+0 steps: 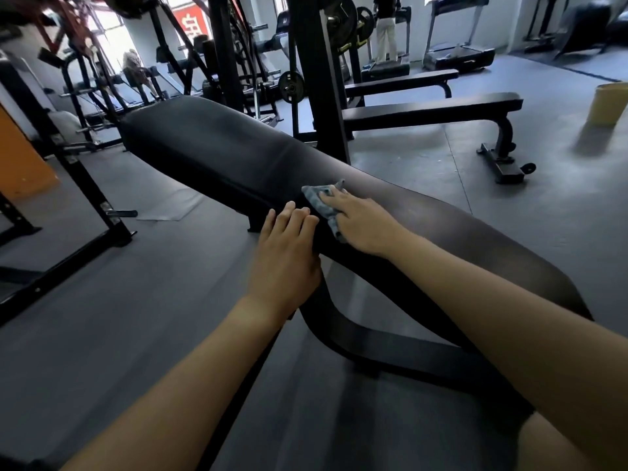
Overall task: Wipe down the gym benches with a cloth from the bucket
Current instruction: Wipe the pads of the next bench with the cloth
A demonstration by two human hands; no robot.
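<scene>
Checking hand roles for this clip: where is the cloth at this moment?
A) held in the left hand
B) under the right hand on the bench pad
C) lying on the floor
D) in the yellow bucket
B: the grey cloth lies flat on the black bench pad with the right hand pressing on it, while the left hand rests bare on the pad's near edge.

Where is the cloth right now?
In the head view, the grey cloth lies mid-frame on the black bench, pressed under the right hand, with the left hand resting just left of it.
</scene>
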